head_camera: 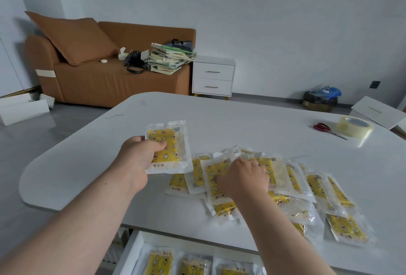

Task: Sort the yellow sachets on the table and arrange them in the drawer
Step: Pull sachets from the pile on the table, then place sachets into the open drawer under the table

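Several yellow sachets (pixel 316 189) in clear wrappers lie scattered and overlapping on the white table (pixel 219 120). My left hand (pixel 136 160) holds a small stack of sachets (pixel 173 142) lifted above the table, thumb on top. My right hand (pixel 243 178) reaches into the pile, fingers curled round the edge of one sachet (pixel 214 172). Below the table's near edge, an open white drawer (pixel 129 255) holds three sachets (pixel 159 262) lying side by side.
Red-handled scissors (pixel 325 128) and a roll of clear tape (pixel 354 126) lie at the table's far right. Beyond the table stand a brown sofa (pixel 98 76) with books and a white two-drawer nightstand (pixel 213 76).
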Demonstrator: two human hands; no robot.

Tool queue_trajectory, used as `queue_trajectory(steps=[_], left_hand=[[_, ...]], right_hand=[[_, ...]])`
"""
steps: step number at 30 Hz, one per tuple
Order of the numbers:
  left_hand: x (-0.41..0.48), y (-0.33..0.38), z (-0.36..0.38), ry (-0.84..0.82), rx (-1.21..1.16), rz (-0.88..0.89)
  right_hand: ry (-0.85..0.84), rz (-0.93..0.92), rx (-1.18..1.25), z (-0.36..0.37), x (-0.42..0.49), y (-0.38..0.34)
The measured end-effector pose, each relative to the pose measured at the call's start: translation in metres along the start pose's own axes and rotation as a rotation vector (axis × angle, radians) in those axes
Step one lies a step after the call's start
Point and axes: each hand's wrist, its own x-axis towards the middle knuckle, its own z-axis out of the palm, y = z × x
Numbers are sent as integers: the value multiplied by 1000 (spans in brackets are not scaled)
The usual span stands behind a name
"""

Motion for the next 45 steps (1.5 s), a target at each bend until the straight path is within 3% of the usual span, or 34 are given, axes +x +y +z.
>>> queue_trajectory(steps=[8,14,18,22,24,26,29,31,39,45], left_hand=[[-3,5,-8,-26,28,4],[-12,15,-15,-180,24,-17],[-30,27,-27,-331,133,-1],[-52,18,-44,-652,431,-125],[-60,-1,-49,-830,664,-262],[-67,-25,-50,-968,924,-316],[-71,-59,-48,-1113,1312,-245],[-71,-77,-45,-1153,1488,-192],[-83,-134,-36,-1169,1763,-148],[-80,-153,-49,-1108,1776,-126]], right_hand=[[53,-48,168,0,6,3],[129,-166,501,-13,-4,4],[23,-190,702,-40,-19,27],[-282,-275,831,-52,-53,61],[-482,-373,776,-47,-71,75],[-612,-457,549,-33,-84,82],[-664,-494,203,-3,-94,87],[-724,-523,131,22,-97,87],[-840,-507,23,100,-101,77],[-891,-509,84,121,-112,72]])
